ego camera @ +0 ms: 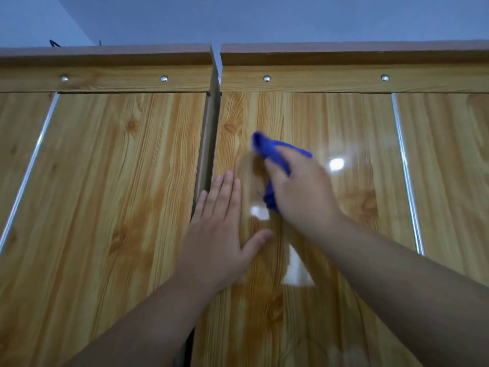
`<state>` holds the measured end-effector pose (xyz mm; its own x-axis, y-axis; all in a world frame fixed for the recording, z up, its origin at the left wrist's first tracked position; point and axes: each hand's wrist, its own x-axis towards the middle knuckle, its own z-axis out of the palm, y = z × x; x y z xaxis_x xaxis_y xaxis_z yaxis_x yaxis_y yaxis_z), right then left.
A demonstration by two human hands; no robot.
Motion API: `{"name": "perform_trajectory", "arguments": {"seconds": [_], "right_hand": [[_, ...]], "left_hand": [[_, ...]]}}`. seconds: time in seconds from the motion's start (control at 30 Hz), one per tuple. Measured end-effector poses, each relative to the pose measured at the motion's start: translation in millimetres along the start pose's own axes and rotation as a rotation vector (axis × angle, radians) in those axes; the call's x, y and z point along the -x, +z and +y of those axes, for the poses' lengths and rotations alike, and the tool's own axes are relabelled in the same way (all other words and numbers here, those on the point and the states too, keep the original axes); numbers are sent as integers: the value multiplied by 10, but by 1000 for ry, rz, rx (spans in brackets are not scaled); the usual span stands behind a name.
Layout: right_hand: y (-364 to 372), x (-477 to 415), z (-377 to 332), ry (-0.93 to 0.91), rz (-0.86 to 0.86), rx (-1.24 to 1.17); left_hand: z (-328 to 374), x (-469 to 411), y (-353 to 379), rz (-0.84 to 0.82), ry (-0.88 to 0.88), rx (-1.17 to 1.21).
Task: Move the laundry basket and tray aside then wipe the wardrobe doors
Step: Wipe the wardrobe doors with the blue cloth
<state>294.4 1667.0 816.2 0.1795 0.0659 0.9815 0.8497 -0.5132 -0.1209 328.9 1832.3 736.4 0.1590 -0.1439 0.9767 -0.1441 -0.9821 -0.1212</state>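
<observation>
Right of the cloth [267, 147] the door [357, 123] is free up to the metal strip [405, 165], and above it up to the top rail [330, 82]. The left hand [217, 234], flat on the door, blocks the way leftward.

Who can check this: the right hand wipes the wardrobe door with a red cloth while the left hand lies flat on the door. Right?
Not quite: the head view shows the cloth is blue, not red. The right hand wipes the wardrobe door with it while the left hand lies flat on the door.
</observation>
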Motion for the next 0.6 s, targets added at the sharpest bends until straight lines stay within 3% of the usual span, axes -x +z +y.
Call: {"name": "perform_trajectory", "arguments": {"seconds": [0.07, 0.27, 0.6], "right_hand": [[181, 92, 156, -129, -169, 201], [236, 162, 317, -343, -222, 477], [-211, 798, 753, -404, -348, 517]], "left_hand": [[-14, -2, 26, 16, 22, 6], [-24, -11, 24, -11, 27, -17], [-31, -2, 26, -17, 29, -43]]}}
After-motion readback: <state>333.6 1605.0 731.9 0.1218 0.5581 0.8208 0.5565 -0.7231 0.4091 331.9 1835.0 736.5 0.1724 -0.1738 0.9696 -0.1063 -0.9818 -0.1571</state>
